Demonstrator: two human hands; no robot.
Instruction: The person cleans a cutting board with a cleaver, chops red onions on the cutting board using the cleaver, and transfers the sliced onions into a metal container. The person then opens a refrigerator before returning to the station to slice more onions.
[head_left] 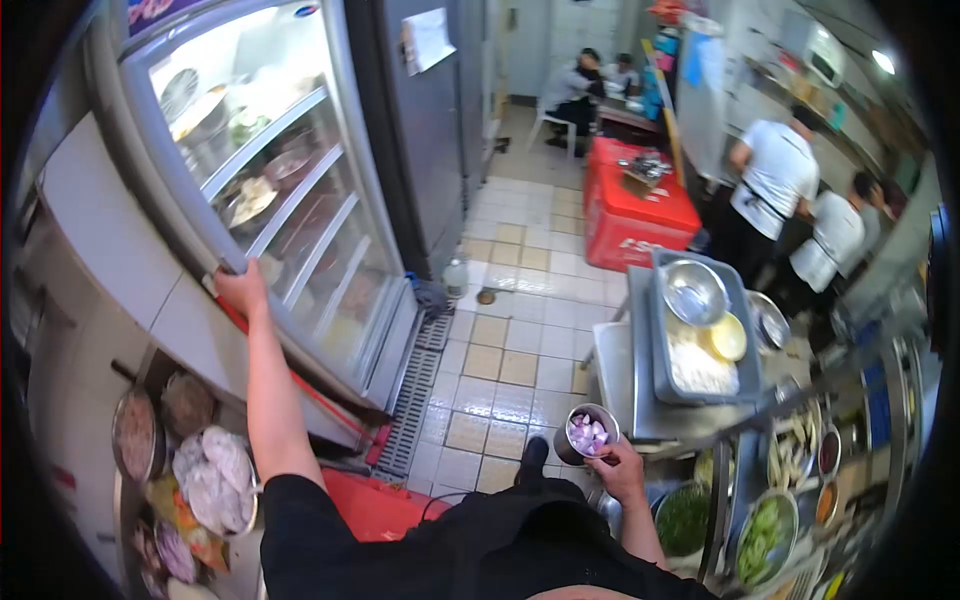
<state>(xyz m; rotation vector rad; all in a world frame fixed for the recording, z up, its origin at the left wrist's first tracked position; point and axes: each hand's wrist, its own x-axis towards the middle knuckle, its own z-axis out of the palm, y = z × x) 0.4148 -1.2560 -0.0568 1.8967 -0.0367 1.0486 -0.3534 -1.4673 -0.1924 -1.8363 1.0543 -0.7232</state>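
Observation:
My left hand [243, 290] is closed on the left edge of the glass fridge door [385, 290], with the arm stretched out. Behind the glass, shelves carry bowls and other food. In my right hand [622, 470] is a metal cup [572, 457], gripped at its rim and tilted towards me. Chunks of purple onion [587, 434] fill its upper part. The cup hangs above the tiled floor, beside a steel table.
A grey tub [660, 340] on the steel table holds a metal bowl [695, 292] and white food. Bowls of greens [765, 540] stand lower right, bowls of meat [137, 435] lower left. A red cooler box [635, 205] and several people are further back.

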